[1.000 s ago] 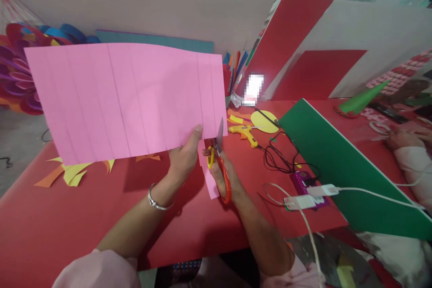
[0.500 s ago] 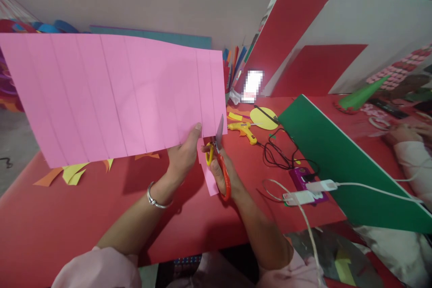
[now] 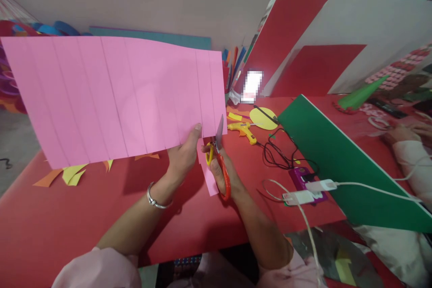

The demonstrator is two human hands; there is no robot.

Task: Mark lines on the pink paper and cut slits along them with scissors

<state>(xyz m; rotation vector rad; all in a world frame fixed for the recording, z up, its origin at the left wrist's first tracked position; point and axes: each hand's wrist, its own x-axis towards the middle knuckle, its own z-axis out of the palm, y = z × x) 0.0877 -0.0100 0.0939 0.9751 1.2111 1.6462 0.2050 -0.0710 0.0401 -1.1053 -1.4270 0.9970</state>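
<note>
A large pink sheet of paper (image 3: 135, 94) with several ruled lines is held up over the table. My left hand (image 3: 184, 155) grips its lower edge near the right end, thumb in front and the other fingers hidden behind. Scissors (image 3: 225, 177) with one yellow and one orange-red handle loop are in my right hand (image 3: 219, 175), fingers through the loops. Their blades are parted at the sheet's lower right edge, one blade in front of the paper. Below the blades lies a narrow pink strip (image 3: 209, 180), partly hidden by my right hand.
On the red table (image 3: 101, 220) lie orange and yellow paper scraps (image 3: 72, 173), a yellow glue gun (image 3: 245, 130) and a purple power strip (image 3: 300, 177) with cables. A green board (image 3: 337, 162) stands slanted at the right, with another person's hands (image 3: 405, 135) beyond it.
The left end of the pink sheet has shifted very slightly. My hands and the scissors look the same as before.
</note>
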